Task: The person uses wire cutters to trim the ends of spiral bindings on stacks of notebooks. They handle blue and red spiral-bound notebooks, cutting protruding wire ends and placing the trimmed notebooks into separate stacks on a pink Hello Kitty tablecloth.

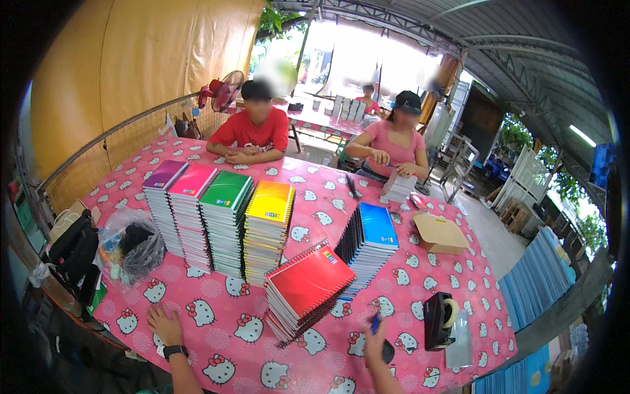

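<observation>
My left hand (164, 326) lies flat on the pink patterned tablecloth, fingers spread, holding nothing. My right hand (375, 341) is closed around a small blue pen-like object (375, 322); its exact kind is too small to make out. A dark rounded thing (388, 353) shows beside that hand, partly hidden by it. Between the hands and farther off stands a leaning stack of red spiral notebooks (312, 279). Behind it to the right is a stack of blue spiral notebooks (378, 226).
Stacks of purple (165, 174), pink (192, 180), green (226, 190) and yellow notebooks (270, 200) stand left of centre. A plastic bag (141, 253) lies at left. A tape dispenser (438, 322) and brown cardboard (440, 234) are at right. Two people (259, 128) (401, 141) sit opposite.
</observation>
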Tool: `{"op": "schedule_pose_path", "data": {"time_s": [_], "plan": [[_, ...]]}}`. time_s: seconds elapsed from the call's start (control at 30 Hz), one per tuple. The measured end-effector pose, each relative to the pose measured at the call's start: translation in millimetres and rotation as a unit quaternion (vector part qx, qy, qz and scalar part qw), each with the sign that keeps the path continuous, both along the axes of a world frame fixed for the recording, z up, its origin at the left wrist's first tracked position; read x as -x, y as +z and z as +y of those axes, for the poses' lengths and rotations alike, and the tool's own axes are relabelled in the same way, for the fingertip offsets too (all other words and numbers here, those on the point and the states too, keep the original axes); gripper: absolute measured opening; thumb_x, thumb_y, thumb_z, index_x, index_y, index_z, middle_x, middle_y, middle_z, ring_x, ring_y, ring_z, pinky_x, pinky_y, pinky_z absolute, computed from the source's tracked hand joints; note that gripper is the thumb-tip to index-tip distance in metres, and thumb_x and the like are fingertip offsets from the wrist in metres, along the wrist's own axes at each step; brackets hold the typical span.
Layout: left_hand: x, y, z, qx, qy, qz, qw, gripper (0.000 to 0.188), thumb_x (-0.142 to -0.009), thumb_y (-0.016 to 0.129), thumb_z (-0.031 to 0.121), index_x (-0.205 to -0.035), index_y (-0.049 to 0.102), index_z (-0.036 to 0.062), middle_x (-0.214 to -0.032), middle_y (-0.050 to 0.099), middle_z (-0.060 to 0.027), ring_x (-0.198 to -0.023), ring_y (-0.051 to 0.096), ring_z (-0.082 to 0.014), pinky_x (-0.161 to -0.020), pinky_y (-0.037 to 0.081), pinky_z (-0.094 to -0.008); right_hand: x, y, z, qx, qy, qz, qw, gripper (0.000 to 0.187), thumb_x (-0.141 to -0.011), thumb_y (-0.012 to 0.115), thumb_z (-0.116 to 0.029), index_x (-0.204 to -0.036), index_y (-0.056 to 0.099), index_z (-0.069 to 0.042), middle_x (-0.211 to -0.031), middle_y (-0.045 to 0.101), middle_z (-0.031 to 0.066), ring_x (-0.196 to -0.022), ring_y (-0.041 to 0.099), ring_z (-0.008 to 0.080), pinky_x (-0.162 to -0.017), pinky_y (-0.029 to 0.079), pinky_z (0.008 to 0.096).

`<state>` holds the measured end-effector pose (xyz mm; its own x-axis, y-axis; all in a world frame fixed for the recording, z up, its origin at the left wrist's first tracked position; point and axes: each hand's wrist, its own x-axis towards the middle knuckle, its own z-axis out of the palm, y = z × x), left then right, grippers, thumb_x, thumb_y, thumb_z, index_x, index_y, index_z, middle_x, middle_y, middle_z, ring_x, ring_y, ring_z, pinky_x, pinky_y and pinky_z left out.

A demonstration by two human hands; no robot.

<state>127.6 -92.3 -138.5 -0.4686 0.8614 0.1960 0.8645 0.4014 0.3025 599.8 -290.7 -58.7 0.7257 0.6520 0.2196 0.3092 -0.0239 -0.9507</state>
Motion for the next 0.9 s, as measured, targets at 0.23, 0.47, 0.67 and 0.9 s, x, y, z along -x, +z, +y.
{"op": "schedule_pose_path", "data": {"time_s": [0.23,0.47,0.67,0.9], "plan": [[5.9,1.2,1.3,-0.022,0.004,-0.004,1.000,0.059,-0.084,0.057,0.033,-0.135,0.042,0.0078,-0.145,0.034,-0.0154,-0.134,0.028,-0.0361,-0.110,0.019,-0.0528,-26.8,63.7,28.3,-0.130,-0.004,-0.122,0.984,0.045,-0.082,0.063,-0.008,-0.120,0.039,-0.002,-0.112,0.047,0.0110,-0.106,0.047,0.0212,-0.094,0.038,0.0358],[-5.7,6.9,0.5,-0.007,-0.011,-0.007,1.000,0.060,-0.083,0.058,0.033,-0.135,0.041,0.0092,-0.144,0.036,-0.0131,-0.134,0.028,-0.0350,-0.109,0.020,-0.0546,-21.4,-80.4,25.3,-0.080,-0.013,-0.176,0.981,0.034,-0.078,0.053,0.005,-0.110,0.042,-0.003,-0.112,0.051,0.0163,-0.103,0.053,0.0298,-0.090,0.042,0.0372],[3.7,-0.5,-2.4,-0.012,0.009,0.029,0.999,0.059,-0.084,0.057,0.033,-0.135,0.041,0.0103,-0.143,0.037,-0.0125,-0.134,0.029,-0.0342,-0.108,0.021,-0.0545,0.0,-73.6,28.2,0.004,0.018,-0.151,0.988,0.033,-0.077,0.049,0.009,-0.107,0.042,-0.003,-0.111,0.053,0.0197,-0.103,0.054,0.0330,-0.090,0.042,0.0380],[9.1,-9.9,0.9,-0.013,-0.003,0.033,0.999,0.059,-0.085,0.056,0.035,-0.136,0.040,0.0105,-0.144,0.037,-0.0129,-0.134,0.029,-0.0343,-0.107,0.023,-0.0545,2.1,-70.9,29.8,-0.001,-0.008,-0.129,0.992,0.029,-0.078,0.054,0.001,-0.106,0.046,-0.002,-0.095,0.055,0.0184,-0.088,0.056,0.0350,-0.080,0.044,0.0384]]}}
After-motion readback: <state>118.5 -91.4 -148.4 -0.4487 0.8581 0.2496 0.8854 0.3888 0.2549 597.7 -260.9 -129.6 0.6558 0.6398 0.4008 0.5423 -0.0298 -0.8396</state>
